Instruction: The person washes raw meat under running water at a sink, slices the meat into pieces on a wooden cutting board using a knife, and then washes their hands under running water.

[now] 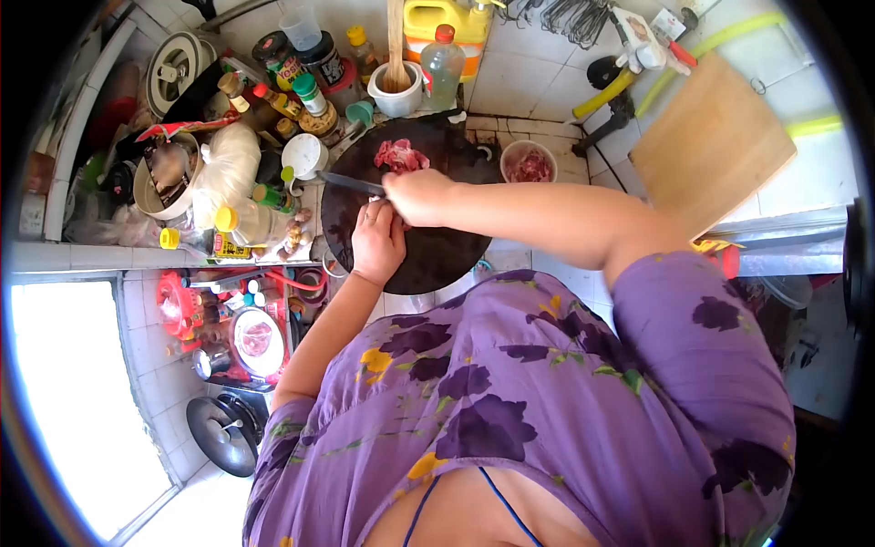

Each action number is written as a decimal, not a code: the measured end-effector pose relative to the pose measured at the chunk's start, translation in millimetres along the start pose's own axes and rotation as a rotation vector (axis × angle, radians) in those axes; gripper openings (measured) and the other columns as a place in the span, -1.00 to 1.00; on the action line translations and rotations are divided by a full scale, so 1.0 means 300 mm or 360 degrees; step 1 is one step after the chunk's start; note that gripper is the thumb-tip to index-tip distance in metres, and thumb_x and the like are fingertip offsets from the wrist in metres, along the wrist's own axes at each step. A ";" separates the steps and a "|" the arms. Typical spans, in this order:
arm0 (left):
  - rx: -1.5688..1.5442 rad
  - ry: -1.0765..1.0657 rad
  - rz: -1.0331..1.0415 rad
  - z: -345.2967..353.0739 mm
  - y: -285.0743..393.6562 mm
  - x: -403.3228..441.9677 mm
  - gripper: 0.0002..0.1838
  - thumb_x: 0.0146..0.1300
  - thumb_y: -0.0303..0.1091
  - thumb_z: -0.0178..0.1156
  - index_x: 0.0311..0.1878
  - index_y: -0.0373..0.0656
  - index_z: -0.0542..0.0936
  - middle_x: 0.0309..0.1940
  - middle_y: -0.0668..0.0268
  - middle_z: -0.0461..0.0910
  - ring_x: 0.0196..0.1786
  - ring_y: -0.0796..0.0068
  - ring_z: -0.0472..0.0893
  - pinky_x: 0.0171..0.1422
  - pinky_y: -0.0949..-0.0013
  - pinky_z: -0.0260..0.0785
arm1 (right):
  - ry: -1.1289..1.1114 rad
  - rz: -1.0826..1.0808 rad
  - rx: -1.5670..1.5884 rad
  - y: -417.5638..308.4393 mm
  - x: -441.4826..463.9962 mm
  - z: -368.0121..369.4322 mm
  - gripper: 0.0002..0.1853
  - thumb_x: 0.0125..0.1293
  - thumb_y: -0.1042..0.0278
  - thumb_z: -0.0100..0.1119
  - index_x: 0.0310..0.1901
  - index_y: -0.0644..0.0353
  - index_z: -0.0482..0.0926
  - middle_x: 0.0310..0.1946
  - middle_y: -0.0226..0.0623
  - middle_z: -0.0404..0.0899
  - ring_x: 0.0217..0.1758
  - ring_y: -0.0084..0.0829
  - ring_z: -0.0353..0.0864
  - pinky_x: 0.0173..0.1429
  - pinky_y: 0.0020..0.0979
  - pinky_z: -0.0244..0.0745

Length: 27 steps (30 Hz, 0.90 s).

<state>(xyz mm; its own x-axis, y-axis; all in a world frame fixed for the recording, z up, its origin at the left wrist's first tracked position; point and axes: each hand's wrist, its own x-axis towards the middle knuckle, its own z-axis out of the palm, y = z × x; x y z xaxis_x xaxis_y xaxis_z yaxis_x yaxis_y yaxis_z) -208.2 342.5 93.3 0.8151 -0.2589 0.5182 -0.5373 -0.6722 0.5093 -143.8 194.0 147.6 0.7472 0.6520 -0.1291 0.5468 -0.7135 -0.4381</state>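
My right hand [419,198] is closed round the handle of a knife [354,183], whose dark blade points left across the round dark chopping board [456,242]. Just below it, my left hand [378,242] rests on the board with its fingers curled together close to the knife. What lies under those fingertips is hidden, apart from a small pale bit. A pile of sliced red meat [399,156] sits on the board beyond both hands. To the right of the board stands a white bowl [529,146] with more cut meat in it.
Crowded behind the board are a white mortar [397,100] with a wooden pestle [395,55], a clear bottle with a red cap [443,68] and a yellow jug [433,20]. Jars and sauce bottles fill the left. A wooden board [715,146] leans at the right wall.
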 end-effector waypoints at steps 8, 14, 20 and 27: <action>-0.0027 -0.0002 0.0017 -0.007 0.008 0.001 -0.94 0.16 -0.54 0.13 -0.29 -0.21 0.51 -0.26 0.12 0.54 -0.16 0.02 0.53 -0.04 0.13 0.42 | -0.0137 0.0161 -0.0075 0.054 -0.169 -0.030 -0.73 0.15 0.35 0.21 -0.22 0.37 0.47 -0.38 0.07 0.65 -0.30 0.05 0.69 -0.26 -0.04 0.58; 0.0029 -0.0003 0.0019 -0.002 0.003 -0.001 -0.88 0.10 -0.50 0.18 -0.27 -0.23 0.51 -0.21 0.09 0.54 -0.11 -0.01 0.52 -0.01 0.11 0.42 | 0.0020 0.0033 0.0001 -0.022 0.008 0.008 -0.77 0.18 0.36 0.13 -0.24 0.38 0.44 -0.43 0.08 0.63 -0.33 0.06 0.68 -0.28 -0.03 0.56; -0.0038 -0.0040 0.0019 -0.012 0.028 0.007 -0.76 -0.01 -0.45 0.27 -0.24 -0.24 0.52 -0.20 0.09 0.54 -0.11 -0.01 0.52 0.01 0.12 0.42 | -0.0049 0.0058 -0.0007 0.041 -0.097 -0.014 -0.79 0.18 0.40 0.09 -0.21 0.36 0.47 -0.39 0.06 0.65 -0.29 0.05 0.69 -0.25 -0.03 0.56; 0.0015 -0.0042 -0.0006 -0.016 0.035 0.014 -0.68 -0.10 -0.36 0.36 -0.26 -0.22 0.51 -0.26 0.11 0.52 -0.15 0.02 0.52 0.00 0.13 0.42 | 0.0025 0.0033 -0.0039 0.058 -0.108 0.027 -0.77 0.21 0.38 0.06 -0.19 0.39 0.45 -0.45 0.05 0.63 -0.34 0.05 0.68 -0.25 -0.03 0.57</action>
<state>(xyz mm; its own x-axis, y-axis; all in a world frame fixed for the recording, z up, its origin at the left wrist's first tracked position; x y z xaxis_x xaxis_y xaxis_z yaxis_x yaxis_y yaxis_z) -211.3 337.7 103.9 0.8226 -0.2746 0.4980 -0.5323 -0.6799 0.5044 -161.6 162.7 137.0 0.7640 0.6332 -0.1240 0.5401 -0.7328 -0.4138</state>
